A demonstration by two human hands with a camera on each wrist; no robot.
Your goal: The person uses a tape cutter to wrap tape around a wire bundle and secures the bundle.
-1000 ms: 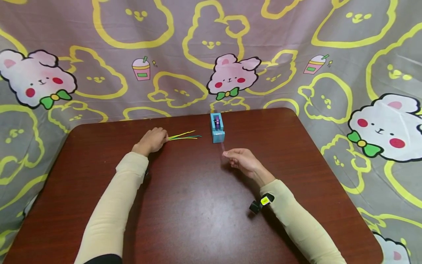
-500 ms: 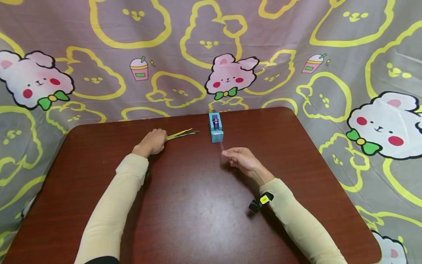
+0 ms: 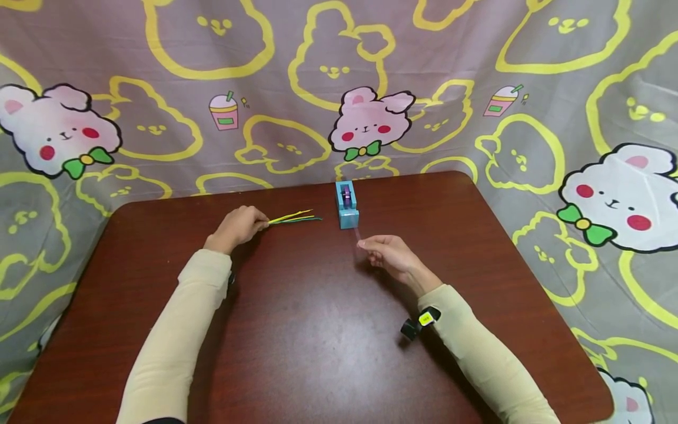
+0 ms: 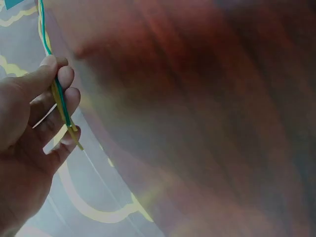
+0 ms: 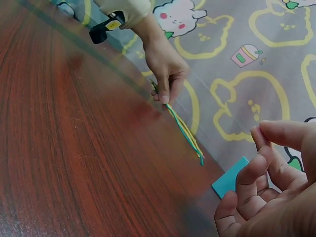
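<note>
My left hand [image 3: 238, 227] pinches a small bundle of thin yellow and green wires [image 3: 293, 218] between thumb and fingertips. Their loose ends fan out to the right, towards a light-blue tape dispenser [image 3: 346, 221] with a purple roll. In the left wrist view the wires [image 4: 60, 98] run between the thumb and fingers, short ends crossing the lower fingers. In front of the dispenser, my right hand [image 3: 389, 256] pinches the end of a clear tape strip [image 3: 357, 235] drawn from it. The right wrist view shows the dispenser [image 5: 231, 178] partly hidden behind that hand's fingers.
Both hands are over a dark reddish-brown wooden table [image 3: 296, 353], near its far edge. A patterned cloth [image 3: 286, 59] with cartoon bears hangs behind the table and along its sides. A small black camera [image 3: 410, 330] sticks out from the right wrist.
The left hand has shifted slightly left and turned a little, and the wires' free ends have swung slightly. The right hand, tape strip and dispenser stay nearly where they were.
</note>
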